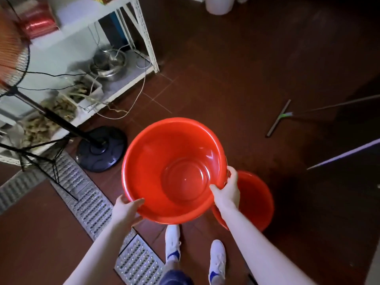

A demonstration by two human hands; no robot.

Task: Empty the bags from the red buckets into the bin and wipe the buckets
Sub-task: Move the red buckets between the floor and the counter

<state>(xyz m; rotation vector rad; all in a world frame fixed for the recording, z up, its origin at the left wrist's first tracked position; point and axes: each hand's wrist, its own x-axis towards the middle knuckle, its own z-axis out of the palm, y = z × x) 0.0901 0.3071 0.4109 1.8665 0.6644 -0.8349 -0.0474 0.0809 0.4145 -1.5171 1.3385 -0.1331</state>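
I hold an empty red bucket in the air in front of me, its mouth facing up at the camera. My left hand grips its near left rim, thumb over the edge. My right hand grips the right rim, fingers curled inside and thumb by the metal handle joint. A second red bucket stands on the floor just right of and below the first, half hidden by my right arm. No bag shows in either bucket.
A standing fan's dark round base and pole sit on the left by a white metal shelf holding steel bowls. A metal drain grate runs diagonally across the brown tiled floor. A squeegee lies at right. A white container stands at the top.
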